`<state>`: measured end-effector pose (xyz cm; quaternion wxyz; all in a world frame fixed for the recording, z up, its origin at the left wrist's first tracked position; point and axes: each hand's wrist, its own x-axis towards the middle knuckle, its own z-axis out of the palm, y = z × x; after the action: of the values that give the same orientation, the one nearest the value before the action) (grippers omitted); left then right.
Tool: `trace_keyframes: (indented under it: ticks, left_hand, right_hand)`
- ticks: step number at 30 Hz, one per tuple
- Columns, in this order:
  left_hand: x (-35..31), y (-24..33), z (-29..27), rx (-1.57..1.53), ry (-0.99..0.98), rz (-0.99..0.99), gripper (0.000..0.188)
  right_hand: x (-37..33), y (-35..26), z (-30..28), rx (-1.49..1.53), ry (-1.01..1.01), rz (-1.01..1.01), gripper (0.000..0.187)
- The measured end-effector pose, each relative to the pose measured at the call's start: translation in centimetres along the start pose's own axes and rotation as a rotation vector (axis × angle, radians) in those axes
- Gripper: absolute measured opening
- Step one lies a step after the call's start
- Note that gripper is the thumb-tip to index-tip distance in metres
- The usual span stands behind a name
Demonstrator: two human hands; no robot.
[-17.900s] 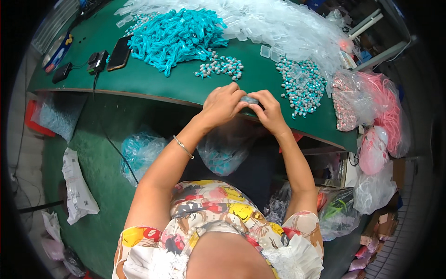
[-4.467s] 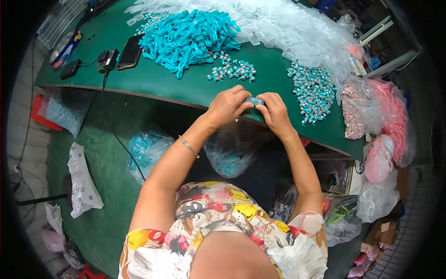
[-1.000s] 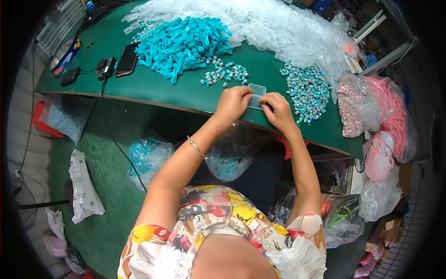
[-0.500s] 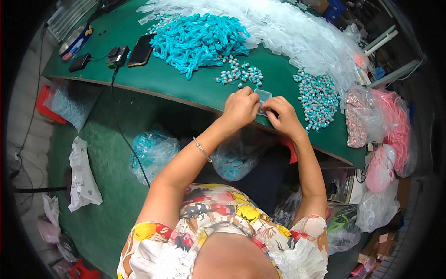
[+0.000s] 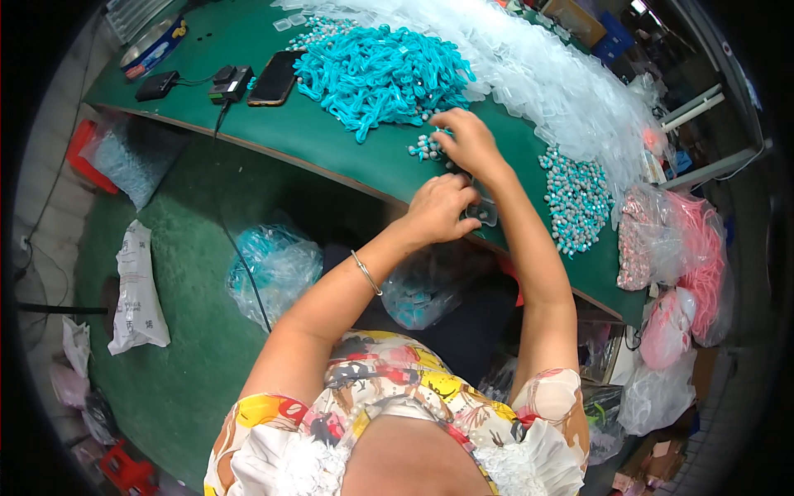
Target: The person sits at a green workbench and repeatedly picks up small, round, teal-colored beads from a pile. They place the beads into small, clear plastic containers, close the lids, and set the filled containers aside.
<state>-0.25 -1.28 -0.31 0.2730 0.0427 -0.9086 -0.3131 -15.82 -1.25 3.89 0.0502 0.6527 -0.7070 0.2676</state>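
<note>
My left hand (image 5: 442, 208) is closed at the table's front edge, its thumb and fingers on a small clear plastic case (image 5: 485, 214). The case lies partly under the fingers, so its contents cannot be made out. Farther in, my right hand (image 5: 468, 142) reaches across above it, thumb and forefinger apart over a small group of grey-and-turquoise beads (image 5: 425, 149). Part of that group is hidden by the hand. Just behind it rises a large heap of turquoise cord loops (image 5: 385, 74).
Clear plastic cases (image 5: 546, 87) are heaped along the back and right. More grey-and-turquoise beads (image 5: 576, 202) lie at the right. A phone (image 5: 274, 78), a small black device (image 5: 231, 83) with a cable and a round tin (image 5: 155, 45) stand left. Bags of pink cord (image 5: 693, 248) hang at the right edge.
My right hand has left the clear case and moved away and left to the beads beside the cord heap. My left hand stays at the case. The view has shifted slightly.
</note>
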Motion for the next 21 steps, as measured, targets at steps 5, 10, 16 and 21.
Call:
trace_keyframes:
  ticks: [5,10,16,21]
  left_hand:
    - [0.2,0.2,0.0,0.002,0.010,0.013,0.048]
    - [0.0,0.3,0.1,0.032,0.032,-0.015,0.042]
    - [0.3,0.6,-0.1,0.007,0.024,-0.018,0.050]
    - [0.1,0.7,-0.2,0.001,0.037,-0.026,0.061]
  right_hand:
    - [3.6,-0.8,3.7,-0.209,-0.147,0.176,0.018]
    - [2.1,-1.0,1.0,-0.199,-0.106,0.148,0.015]
    - [-3.6,-0.1,-4.1,-0.108,0.030,0.151,0.015]
    - [-10.4,0.2,-7.2,0.084,0.107,0.264,0.014]
